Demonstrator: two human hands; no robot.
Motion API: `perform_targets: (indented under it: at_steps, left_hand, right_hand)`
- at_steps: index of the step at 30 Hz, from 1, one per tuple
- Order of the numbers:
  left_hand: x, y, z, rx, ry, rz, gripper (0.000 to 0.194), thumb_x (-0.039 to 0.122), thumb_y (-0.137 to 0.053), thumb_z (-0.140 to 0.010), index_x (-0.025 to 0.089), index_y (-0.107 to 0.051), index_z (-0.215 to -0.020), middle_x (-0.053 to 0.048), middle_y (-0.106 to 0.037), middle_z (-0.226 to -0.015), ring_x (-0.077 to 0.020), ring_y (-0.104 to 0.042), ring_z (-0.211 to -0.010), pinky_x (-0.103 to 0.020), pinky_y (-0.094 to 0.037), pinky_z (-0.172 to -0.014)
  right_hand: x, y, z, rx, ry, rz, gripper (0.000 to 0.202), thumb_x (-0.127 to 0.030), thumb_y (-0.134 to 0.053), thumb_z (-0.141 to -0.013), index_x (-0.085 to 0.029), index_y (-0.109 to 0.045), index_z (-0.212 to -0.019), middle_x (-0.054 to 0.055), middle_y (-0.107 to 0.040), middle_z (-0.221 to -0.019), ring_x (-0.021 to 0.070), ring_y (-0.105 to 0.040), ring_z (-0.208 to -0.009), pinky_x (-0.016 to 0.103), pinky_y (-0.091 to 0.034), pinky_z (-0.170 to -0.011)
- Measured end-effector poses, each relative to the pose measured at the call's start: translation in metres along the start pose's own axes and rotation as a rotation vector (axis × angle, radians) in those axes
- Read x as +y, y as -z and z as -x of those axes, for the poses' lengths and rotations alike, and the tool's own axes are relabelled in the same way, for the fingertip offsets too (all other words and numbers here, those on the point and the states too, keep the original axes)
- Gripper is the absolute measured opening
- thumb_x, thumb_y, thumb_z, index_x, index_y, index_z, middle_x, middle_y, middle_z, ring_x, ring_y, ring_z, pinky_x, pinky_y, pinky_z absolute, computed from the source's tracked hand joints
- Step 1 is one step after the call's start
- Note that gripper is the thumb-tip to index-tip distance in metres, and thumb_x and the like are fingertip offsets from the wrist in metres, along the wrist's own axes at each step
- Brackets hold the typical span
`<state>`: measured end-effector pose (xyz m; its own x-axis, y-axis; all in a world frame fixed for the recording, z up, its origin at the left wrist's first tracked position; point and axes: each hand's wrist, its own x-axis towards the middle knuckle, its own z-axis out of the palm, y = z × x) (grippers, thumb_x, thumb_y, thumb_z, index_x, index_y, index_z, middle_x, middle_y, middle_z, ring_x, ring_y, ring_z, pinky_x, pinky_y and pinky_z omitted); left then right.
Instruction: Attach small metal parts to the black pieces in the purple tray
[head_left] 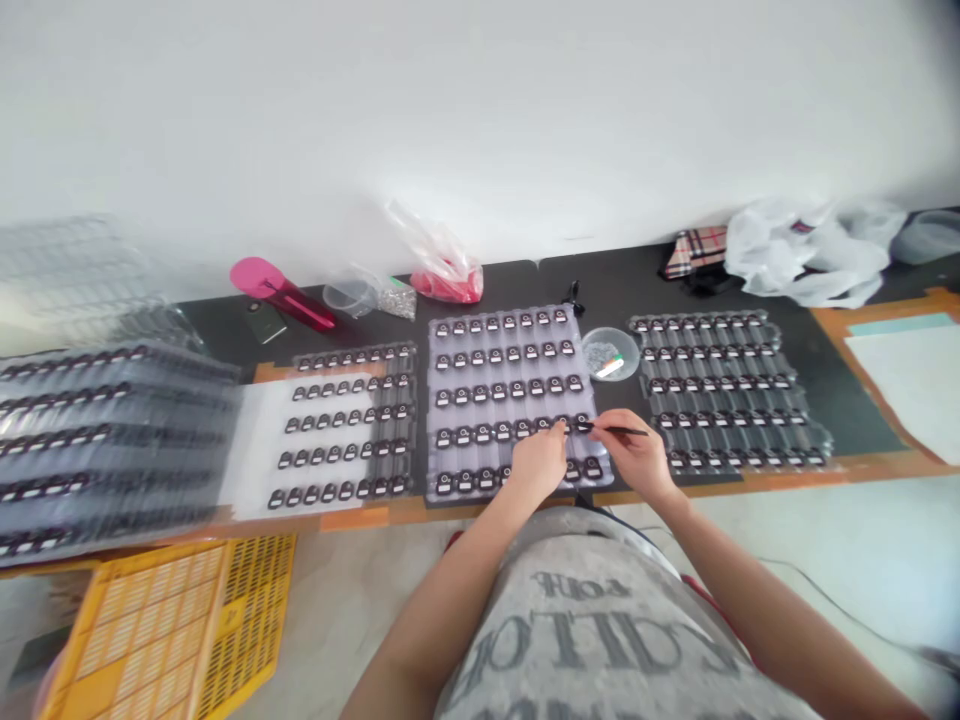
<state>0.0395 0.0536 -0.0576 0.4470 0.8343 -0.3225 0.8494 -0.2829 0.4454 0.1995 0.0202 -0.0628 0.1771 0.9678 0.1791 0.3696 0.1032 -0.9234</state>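
Observation:
In the middle of the table lies a pale plastic tray point(499, 372) with rows of small black parts, each with a ring mark and a white label. My left hand point(538, 462) reaches over its front right area, fingers curled and fingertips at a black part point(561, 424) in the second row from the front. My right hand point(637, 458) pinches a thin black tool, apparently tweezers point(628, 431), whose tip points left at the end part point(582, 423) of that row. Just beyond stands a round clear tub point(611, 354) with tiny pieces inside.
Another filled tray point(724, 385) lies right, a part-filled one point(390, 420) left, beside stacked trays point(112, 440). Along the wall are a pink cylinder point(281, 292), a bag of red material point(448, 280) and white plastic bags point(814, 250). A yellow crate point(172, 620) is below left.

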Motion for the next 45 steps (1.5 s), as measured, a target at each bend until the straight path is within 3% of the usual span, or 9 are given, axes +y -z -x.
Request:
perform_targets:
  at_steps: [7, 11, 14, 16, 18, 20, 23, 29, 45]
  left_hand:
    - [0.003, 0.003, 0.000, -0.013, 0.036, 0.034, 0.037, 0.026, -0.030, -0.091, 0.021, -0.045, -0.125, -0.009, -0.064, -0.104, -0.0206, -0.061, -0.093, -0.032, -0.044, -0.080]
    - [0.000, 0.005, -0.001, 0.043, 0.055, 0.217, 0.035, 0.028, -0.033, -0.090, 0.021, -0.052, -0.119, -0.009, -0.065, -0.101, -0.0217, -0.060, -0.092, -0.033, -0.043, -0.081]
    - [-0.004, 0.007, 0.001, 0.080, 0.152, 0.656, 0.033, 0.034, -0.036, -0.088, 0.019, -0.060, -0.105, -0.008, -0.065, -0.085, -0.0173, -0.059, -0.075, -0.028, -0.044, -0.069]
    - [-0.006, 0.010, 0.004, 0.021, 0.252, 1.092, 0.034, 0.038, -0.038, -0.087, 0.016, -0.061, -0.098, -0.004, -0.059, -0.068, -0.0113, -0.051, -0.053, -0.023, -0.041, -0.053]
    - [-0.007, 0.014, 0.008, -0.061, 0.321, 1.508, 0.036, 0.041, -0.038, -0.087, 0.013, -0.061, -0.093, -0.001, -0.051, -0.060, -0.0072, -0.041, -0.043, -0.020, -0.034, -0.045]
    - [-0.007, 0.018, 0.012, -0.110, 0.351, 1.801, 0.038, 0.040, -0.037, -0.087, 0.011, -0.061, -0.091, -0.002, -0.052, -0.063, -0.0069, -0.042, -0.047, -0.020, -0.036, -0.046]
    - [-0.005, 0.023, 0.017, -0.114, 0.392, 2.016, 0.040, 0.039, -0.034, -0.089, 0.009, -0.061, -0.090, -0.007, -0.057, -0.074, -0.0100, -0.053, -0.062, -0.023, -0.044, -0.057]
    - [-0.001, 0.024, 0.021, -0.080, 0.412, 2.014, 0.047, 0.043, -0.029, -0.090, 0.009, -0.061, -0.092, -0.012, -0.062, -0.087, -0.0137, -0.058, -0.072, -0.026, -0.045, -0.062]
    - [0.003, 0.023, 0.020, -0.079, 0.342, 2.055, 0.044, 0.041, -0.032, -0.090, 0.008, -0.061, -0.088, -0.009, -0.060, -0.073, -0.0110, -0.053, -0.054, -0.023, -0.033, -0.049]
  right_hand:
    - [0.001, -0.002, -0.001, -0.002, -0.014, -0.030, 0.009, -0.027, -0.059, -0.078, -0.020, -0.062, -0.082, 0.005, -0.059, -0.086, 0.0159, -0.060, -0.075, 0.031, -0.056, -0.066]
    - [-0.001, 0.000, 0.000, 0.012, -0.051, -0.073, 0.008, -0.026, -0.061, -0.077, -0.020, -0.063, -0.082, 0.005, -0.058, -0.087, 0.0156, -0.060, -0.073, 0.032, -0.056, -0.066]
    - [-0.006, 0.001, 0.000, 0.070, -0.108, -0.163, 0.010, -0.027, -0.063, -0.075, -0.020, -0.062, -0.082, 0.004, -0.058, -0.088, 0.0160, -0.061, -0.074, 0.033, -0.057, -0.067]
    - [-0.013, 0.003, 0.001, 0.129, -0.146, -0.261, 0.012, -0.027, -0.064, -0.075, -0.020, -0.060, -0.083, 0.004, -0.058, -0.091, 0.0157, -0.062, -0.074, 0.034, -0.057, -0.069]
    - [-0.023, 0.005, 0.002, 0.164, -0.154, -0.342, 0.012, -0.026, -0.063, -0.075, -0.020, -0.058, -0.085, 0.004, -0.057, -0.094, 0.0159, -0.062, -0.077, 0.036, -0.058, -0.071]
    - [-0.036, 0.008, 0.004, 0.141, -0.116, -0.347, 0.011, -0.023, -0.062, -0.076, -0.021, -0.058, -0.085, 0.004, -0.056, -0.096, 0.0173, -0.061, -0.083, 0.037, -0.057, -0.073]
    - [-0.057, 0.012, 0.007, 0.006, 0.003, -0.209, 0.009, -0.018, -0.062, -0.076, -0.022, -0.060, -0.083, 0.006, -0.058, -0.094, 0.0197, -0.060, -0.088, 0.037, -0.054, -0.077]
    - [-0.072, 0.012, 0.006, -0.183, 0.173, 0.017, 0.011, -0.017, -0.059, -0.078, -0.024, -0.064, -0.085, 0.007, -0.062, -0.093, 0.0194, -0.061, -0.086, 0.034, -0.053, -0.075]
    - [-0.066, 0.004, 0.003, -0.235, 0.165, 0.022, 0.011, -0.015, -0.058, -0.079, -0.023, -0.064, -0.084, 0.005, -0.061, -0.090, 0.0167, -0.060, -0.082, 0.029, -0.051, -0.071]
